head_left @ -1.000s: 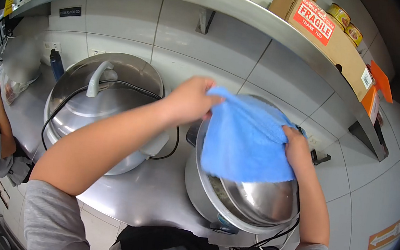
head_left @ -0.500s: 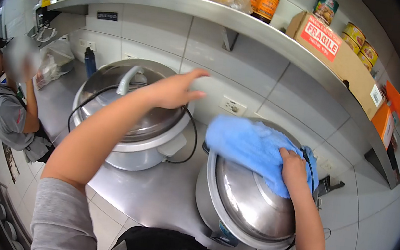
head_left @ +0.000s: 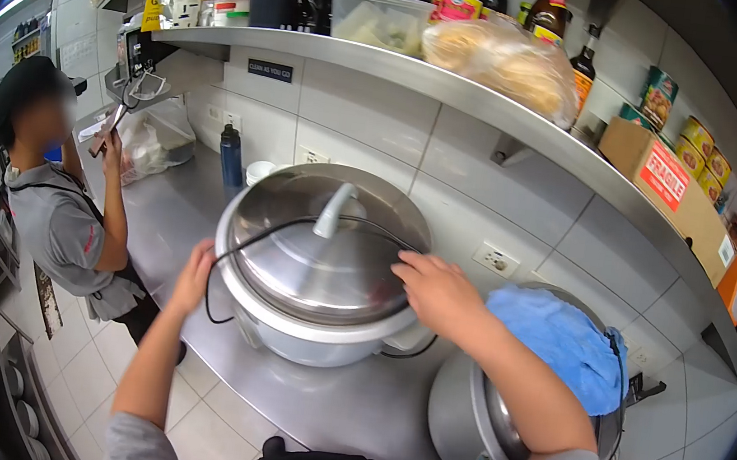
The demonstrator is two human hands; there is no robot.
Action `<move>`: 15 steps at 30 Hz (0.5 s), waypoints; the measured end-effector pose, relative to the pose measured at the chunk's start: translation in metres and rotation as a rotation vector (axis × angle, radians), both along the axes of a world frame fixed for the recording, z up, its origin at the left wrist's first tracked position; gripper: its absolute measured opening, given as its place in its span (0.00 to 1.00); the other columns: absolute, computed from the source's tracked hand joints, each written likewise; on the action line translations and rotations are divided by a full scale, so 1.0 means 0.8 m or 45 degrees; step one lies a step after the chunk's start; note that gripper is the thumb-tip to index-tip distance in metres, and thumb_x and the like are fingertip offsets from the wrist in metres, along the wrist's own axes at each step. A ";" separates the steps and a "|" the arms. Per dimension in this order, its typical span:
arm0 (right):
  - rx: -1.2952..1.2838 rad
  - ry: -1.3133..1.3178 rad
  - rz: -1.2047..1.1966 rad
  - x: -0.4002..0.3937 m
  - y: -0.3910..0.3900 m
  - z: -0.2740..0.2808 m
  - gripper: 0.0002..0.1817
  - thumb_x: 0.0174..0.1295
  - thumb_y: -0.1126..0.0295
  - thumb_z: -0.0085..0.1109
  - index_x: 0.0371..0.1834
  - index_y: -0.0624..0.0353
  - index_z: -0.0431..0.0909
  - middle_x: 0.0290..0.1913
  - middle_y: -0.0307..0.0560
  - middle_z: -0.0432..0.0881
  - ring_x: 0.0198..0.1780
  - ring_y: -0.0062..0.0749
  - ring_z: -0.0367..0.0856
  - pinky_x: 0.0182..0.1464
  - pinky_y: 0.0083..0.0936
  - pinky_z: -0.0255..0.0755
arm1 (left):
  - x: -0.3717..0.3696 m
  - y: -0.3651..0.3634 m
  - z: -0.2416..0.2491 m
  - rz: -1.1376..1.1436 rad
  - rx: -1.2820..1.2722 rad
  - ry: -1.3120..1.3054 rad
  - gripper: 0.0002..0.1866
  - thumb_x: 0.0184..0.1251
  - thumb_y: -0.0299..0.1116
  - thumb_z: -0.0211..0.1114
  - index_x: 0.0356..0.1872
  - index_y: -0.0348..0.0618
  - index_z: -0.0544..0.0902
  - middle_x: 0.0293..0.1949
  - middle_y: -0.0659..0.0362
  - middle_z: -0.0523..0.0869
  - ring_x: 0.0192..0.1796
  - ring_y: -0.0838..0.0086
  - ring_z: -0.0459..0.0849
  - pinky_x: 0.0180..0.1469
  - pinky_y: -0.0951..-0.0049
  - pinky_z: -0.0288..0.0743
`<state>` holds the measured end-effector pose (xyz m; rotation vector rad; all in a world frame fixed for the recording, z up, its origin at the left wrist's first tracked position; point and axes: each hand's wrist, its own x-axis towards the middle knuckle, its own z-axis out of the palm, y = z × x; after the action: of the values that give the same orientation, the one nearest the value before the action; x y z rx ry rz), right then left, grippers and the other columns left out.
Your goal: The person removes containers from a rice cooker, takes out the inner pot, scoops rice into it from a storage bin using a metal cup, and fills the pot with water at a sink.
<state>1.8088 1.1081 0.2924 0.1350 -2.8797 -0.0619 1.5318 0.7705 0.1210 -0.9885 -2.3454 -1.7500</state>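
Observation:
A large rice cooker (head_left: 318, 349) with a white body and shiny metal lid (head_left: 292, 262) stands in front of me. Its lid has a pale grey handle (head_left: 334, 211), and a black power cord (head_left: 273, 230) drapes across the top. At the lid's right edge, my right hand (head_left: 441, 295) has its fingers stretched out, fingertips right by the cord. My left hand (head_left: 192, 275) is beside the cooker's left rim, close to the hanging cord, fingers extended. A blue cloth (head_left: 555, 347) lies over the lid of a second cooker (head_left: 458, 404), below my right forearm.
Overhead runs a metal shelf (head_left: 343, 51) with bottles, bagged food, cans and a cardboard box (head_left: 664, 186). A blue bottle (head_left: 230, 156) stands on the steel counter (head_left: 277, 394) near the wall. At left, another person (head_left: 69, 223) holds up a phone-like object.
My right hand has left the blue cloth and moved left to the first cooker's lid. My left hand has drawn back to that cooker's left side. The view has turned left.

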 end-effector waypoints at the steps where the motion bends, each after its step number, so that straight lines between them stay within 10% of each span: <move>1: -0.051 0.102 -0.048 -0.041 -0.009 -0.008 0.23 0.59 0.70 0.54 0.60 0.56 0.70 0.62 0.47 0.71 0.62 0.44 0.69 0.57 0.47 0.67 | 0.016 -0.007 -0.029 -0.095 0.226 -0.187 0.22 0.76 0.39 0.45 0.63 0.37 0.64 0.54 0.51 0.76 0.53 0.69 0.78 0.60 0.69 0.68; 6: -0.198 0.305 -0.395 -0.163 -0.008 -0.062 0.16 0.61 0.70 0.55 0.53 0.53 0.76 0.52 0.48 0.76 0.55 0.49 0.71 0.56 0.41 0.68 | 0.067 -0.056 -0.146 -0.290 -0.212 -0.443 0.11 0.73 0.35 0.54 0.37 0.38 0.76 0.31 0.61 0.80 0.36 0.75 0.77 0.46 0.73 0.71; 15: -0.288 0.465 -0.200 -0.141 0.023 -0.069 0.10 0.64 0.69 0.51 0.47 0.55 0.76 0.40 0.53 0.80 0.43 0.53 0.78 0.44 0.41 0.72 | 0.007 -0.143 0.101 0.210 -0.183 0.324 0.07 0.71 0.30 0.53 0.44 0.39 0.75 0.23 0.53 0.72 0.25 0.65 0.70 0.31 0.72 0.66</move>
<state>1.6960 1.1268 0.2372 -0.1326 -2.5042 0.1899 1.5371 0.6559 0.2020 -0.9411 -2.3382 -1.3287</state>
